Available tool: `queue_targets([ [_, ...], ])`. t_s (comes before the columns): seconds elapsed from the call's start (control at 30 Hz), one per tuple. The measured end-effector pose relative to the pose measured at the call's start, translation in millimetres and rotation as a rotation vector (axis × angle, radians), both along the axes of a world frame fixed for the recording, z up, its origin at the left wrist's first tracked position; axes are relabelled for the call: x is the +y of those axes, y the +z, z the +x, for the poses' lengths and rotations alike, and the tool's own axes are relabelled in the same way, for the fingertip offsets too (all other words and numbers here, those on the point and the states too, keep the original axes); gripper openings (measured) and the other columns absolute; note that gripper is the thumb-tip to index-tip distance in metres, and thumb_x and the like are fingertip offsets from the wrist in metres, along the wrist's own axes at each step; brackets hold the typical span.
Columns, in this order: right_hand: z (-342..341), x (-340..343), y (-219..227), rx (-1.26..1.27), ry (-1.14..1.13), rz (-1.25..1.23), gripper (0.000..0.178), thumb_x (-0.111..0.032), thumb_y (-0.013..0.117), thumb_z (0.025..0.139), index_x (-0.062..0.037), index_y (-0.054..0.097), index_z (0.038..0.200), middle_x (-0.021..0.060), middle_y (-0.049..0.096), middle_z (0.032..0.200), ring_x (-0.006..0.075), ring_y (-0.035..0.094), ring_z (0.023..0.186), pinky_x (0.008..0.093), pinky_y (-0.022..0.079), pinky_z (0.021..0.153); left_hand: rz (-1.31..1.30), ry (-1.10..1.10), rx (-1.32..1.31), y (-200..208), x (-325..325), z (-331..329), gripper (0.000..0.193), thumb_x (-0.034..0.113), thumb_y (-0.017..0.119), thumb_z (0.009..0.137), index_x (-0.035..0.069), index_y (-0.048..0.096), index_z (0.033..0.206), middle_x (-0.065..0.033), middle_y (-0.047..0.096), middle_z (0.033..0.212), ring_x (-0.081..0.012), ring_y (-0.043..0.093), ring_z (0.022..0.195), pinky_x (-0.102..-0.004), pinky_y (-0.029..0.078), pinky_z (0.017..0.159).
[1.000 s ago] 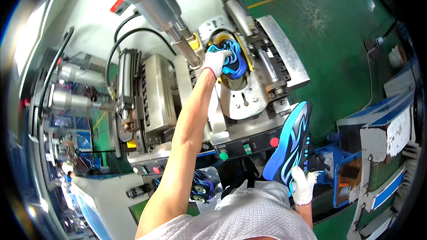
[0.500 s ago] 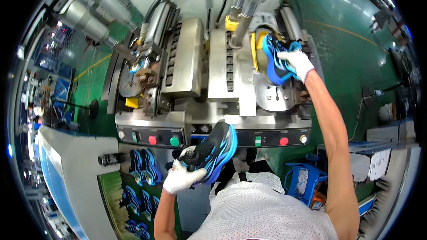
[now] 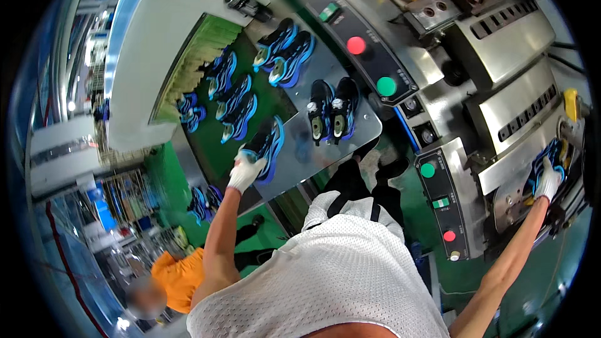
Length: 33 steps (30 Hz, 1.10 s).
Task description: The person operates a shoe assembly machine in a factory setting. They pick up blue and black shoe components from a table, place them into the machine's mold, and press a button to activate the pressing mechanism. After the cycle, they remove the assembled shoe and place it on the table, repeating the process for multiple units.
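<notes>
My left hand (image 3: 244,172), in a white glove, is closed on the heel end of a black and blue sneaker (image 3: 268,148). That sneaker is above the edge of the steel table (image 3: 300,172), beside the green conveyor belt (image 3: 266,106); whether it touches the surface I cannot tell. Far to the right, my gloved right hand (image 3: 548,181) grips another black and blue sneaker (image 3: 543,158) at the right-hand station of the steel pressing machine (image 3: 519,109). Part of this sneaker is hidden by the hand. A pair of matching sneakers (image 3: 344,109) stands on the steel table.
Several more sneakers (image 3: 235,97) lie along the belt, which runs out from a bristle-curtained opening (image 3: 194,62). A black cylinder (image 3: 247,5) rests near the grey housing. Control panels (image 3: 369,40) with red and green buttons front the machine. A person in orange (image 3: 181,278) is at lower left.
The view has turned left toward the belt. My left hand has carried its sneaker from the machine's front to the table. My right hand is still on the sneaker at the machine.
</notes>
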State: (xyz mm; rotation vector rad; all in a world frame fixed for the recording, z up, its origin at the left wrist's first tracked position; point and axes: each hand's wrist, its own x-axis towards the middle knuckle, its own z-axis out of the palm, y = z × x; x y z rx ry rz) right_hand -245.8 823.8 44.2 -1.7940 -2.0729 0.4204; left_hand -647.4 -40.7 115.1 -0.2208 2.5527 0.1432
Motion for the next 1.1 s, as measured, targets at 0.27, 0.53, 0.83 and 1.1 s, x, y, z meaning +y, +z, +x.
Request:
queue_targets([
  [0.27,-53,-73,63,0.061,-0.038,-0.092,0.075,-0.046,0.083,0.083,0.0024,0.059,0.134,0.0162,0.070,0.119,0.0284,0.065,0.105,0.0385,0.052,0.091,0.381,0.007,0.202,-146,90,-36,0.087,0.038,0.077,0.082,0.011,0.034,0.153,-0.0252,0.068,0.126,-0.0418,0.067,0.116,-0.0483,0.050,0.102],
  [0.53,-169,-410,-30,-0.550,0.674,0.589,0.088,-0.030,0.074,0.090,0.0070,0.029,0.156,0.0295,0.031,0.161,0.0428,0.035,0.147,0.0485,0.030,0.122,0.593,-0.219,0.039,-162,80,-58,0.102,0.044,0.079,0.081,0.005,0.026,0.159,-0.0263,0.046,0.153,-0.0398,0.050,0.138,-0.0450,0.040,0.115],
  [0.83,-299,-575,70,-0.127,0.938,-0.196,0.086,-0.012,0.075,0.089,-0.0002,0.028,0.160,0.0266,0.038,0.160,0.0313,0.036,0.151,0.0420,0.032,0.122,0.800,-1.002,0.034,-104,21,-162,0.079,0.041,0.081,0.079,0.021,0.051,0.149,-0.0083,0.047,0.153,-0.0326,0.051,0.136,-0.0535,0.043,0.108],
  [1.1,-381,-740,-69,0.098,0.767,-0.539,0.089,-0.027,0.083,0.075,0.0061,0.041,0.146,0.0281,0.056,0.137,0.0420,0.056,0.128,0.0464,0.046,0.105,1.116,-0.975,0.019,-157,61,-167,0.023,0.022,0.062,0.097,0.008,0.067,0.114,-0.0143,0.065,0.114,-0.0362,0.064,0.109,-0.0441,0.052,0.093],
])
